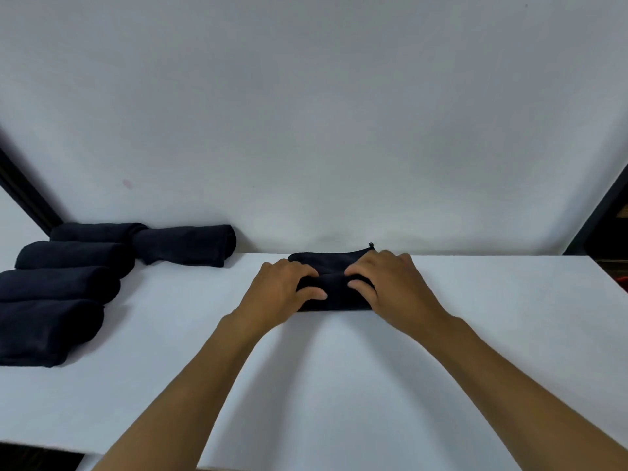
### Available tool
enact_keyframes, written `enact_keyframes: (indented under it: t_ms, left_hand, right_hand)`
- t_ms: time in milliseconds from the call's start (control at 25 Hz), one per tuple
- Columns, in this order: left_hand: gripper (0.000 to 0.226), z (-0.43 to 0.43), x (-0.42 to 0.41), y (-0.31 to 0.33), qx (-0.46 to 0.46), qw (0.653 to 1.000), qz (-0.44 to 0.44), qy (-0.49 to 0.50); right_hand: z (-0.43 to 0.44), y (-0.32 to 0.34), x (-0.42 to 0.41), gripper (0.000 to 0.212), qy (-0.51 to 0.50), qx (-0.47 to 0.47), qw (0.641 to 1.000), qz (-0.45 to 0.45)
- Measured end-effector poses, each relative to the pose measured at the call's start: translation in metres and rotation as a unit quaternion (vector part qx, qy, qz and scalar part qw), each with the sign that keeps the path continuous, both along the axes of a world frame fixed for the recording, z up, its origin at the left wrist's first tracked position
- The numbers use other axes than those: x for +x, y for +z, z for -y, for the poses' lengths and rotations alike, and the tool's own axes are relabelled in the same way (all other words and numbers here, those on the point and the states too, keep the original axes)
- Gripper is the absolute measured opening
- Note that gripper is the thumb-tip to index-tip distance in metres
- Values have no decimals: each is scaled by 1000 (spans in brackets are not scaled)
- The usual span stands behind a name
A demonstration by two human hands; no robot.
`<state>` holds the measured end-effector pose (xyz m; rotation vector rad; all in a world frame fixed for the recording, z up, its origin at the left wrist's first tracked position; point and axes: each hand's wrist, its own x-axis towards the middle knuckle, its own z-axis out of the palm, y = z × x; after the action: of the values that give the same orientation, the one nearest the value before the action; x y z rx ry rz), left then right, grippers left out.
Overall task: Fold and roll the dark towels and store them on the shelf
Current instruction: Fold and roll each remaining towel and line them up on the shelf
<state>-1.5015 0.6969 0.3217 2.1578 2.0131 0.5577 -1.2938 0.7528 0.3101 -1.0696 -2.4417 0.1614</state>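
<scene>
A dark towel (334,294) lies partly rolled near the back of the white shelf surface (339,368), its flat end reaching toward the wall. My left hand (283,290) grips the roll's left end with curled fingers and thumb. My right hand (390,283) grips the right end the same way. Several rolled dark towels (64,287) lie in a row at the left, and one more rolled towel (185,244) lies against the back wall.
A white wall (306,113) rises behind the shelf. Dark frame posts (27,192) slant at the left and right sides. The shelf's front edge (40,447) runs along the bottom left.
</scene>
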Motion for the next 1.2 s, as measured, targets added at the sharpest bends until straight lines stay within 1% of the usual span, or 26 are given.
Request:
enact_keyframes:
  t_ms: [40, 80, 120, 160, 200, 240, 280, 320, 360, 400, 440, 520, 600, 680, 720, 760, 800, 880, 920, 960, 1000, 1040, 1080, 1120, 1160, 1200]
  left_hand:
    - [34, -7, -2, 2, -28, 998, 48, 1]
    - [31, -13, -6, 4, -53, 995, 87, -1]
    - [29, -18, -11, 6, -77, 991, 109, -6]
    - [29, -24, -14, 7, -94, 990, 106, -12]
    - [29, -30, -14, 9, -96, 993, 74, -16]
    - [30, -34, -13, 10, -61, 998, 13, -18]
    - [32, -36, -10, 8, 8, 998, -61, -20]
    - [37, -36, -7, 5, 96, 987, -124, -29]
    - [43, -35, -5, -2, 157, 972, -169, -42]
    - [47, -33, -4, -7, 194, 959, -203, -47]
    - [50, -33, -5, -13, 204, 951, -225, -50]
    - [57, -38, -8, -16, 136, 960, -242, -40]
    - [53, -49, -8, -9, 48, 975, -214, -32]
    - [40, -61, -8, 2, -55, 991, -115, -31]
    - [38, -67, -10, 8, -117, 991, -52, -33]
    - [38, -71, -12, 15, -173, 984, -5, -37]
    - [38, -72, -15, 21, -217, 975, 18, -46]
    - [37, -67, -16, 30, -269, 961, 12, -58]
    - [38, -63, -14, 33, -267, 962, -4, -53]
    - [40, -58, -11, 33, -231, 971, -47, -45]
    - [44, -54, -7, 28, -153, 980, -122, -42]
    - [50, -49, -3, 19, -53, 975, -210, -46]
    - [58, -45, 0, 7, 35, 958, -277, -56]
    - [66, -42, 1, -5, 80, 942, -320, -59]
    - [71, -39, 1, -14, 109, 937, -326, -59]
    - [71, -37, 0, -20, 123, 940, -312, -59]
  right_hand:
    - [2, -2, 1, 25, 13, 29, 999, 13]
    - [1, -3, 2, 31, 23, 36, 998, 42]
    - [-2, 0, 3, 37, 26, 25, 997, 73]
    - [-8, 3, 2, 40, 25, 2, 995, 94]
    - [-16, 7, 1, 40, 25, -28, 994, 101]
    - [-24, 10, -2, 36, 25, -63, 994, 90]
    - [-32, 13, -4, 33, 21, -105, 992, 73]
    - [-40, 15, -6, 31, 8, -151, 987, 56]
    - [-47, 15, -9, 29, -8, -194, 980, 44]
    - [-55, 14, -12, 28, -24, -225, 973, 34]
    - [-60, 14, -15, 28, -34, -242, 969, 29]
    - [-64, 15, -19, 28, -45, -227, 973, 8]
    - [-58, 15, -16, 30, -31, -124, 992, -5]
    - [-48, 13, -10, 38, 11, -31, 998, 54]
    - [-46, 11, -8, 43, 21, -30, 996, 86]
    - [-45, 11, -6, 43, 27, -57, 993, 99]
    - [-48, 14, -5, 40, 32, -109, 990, 88]
    - [-53, 20, -3, 26, 37, -251, 967, 3]
    - [-58, 20, -3, 20, 36, -300, 953, -40]
    - [-63, 18, -3, 16, 27, -327, 942, -69]
    - [-68, 16, -4, 14, 15, -340, 937, -83]
    - [-71, 14, -7, 13, 2, -345, 934, -89]
    - [-72, 13, -11, 14, -9, -334, 938, -95]
    - [-74, 12, -15, 14, -20, -298, 950, -93]
    - [-72, 12, -17, 15, -23, -233, 968, -85]
    - [-68, 11, -18, 16, -17, -154, 985, -73]
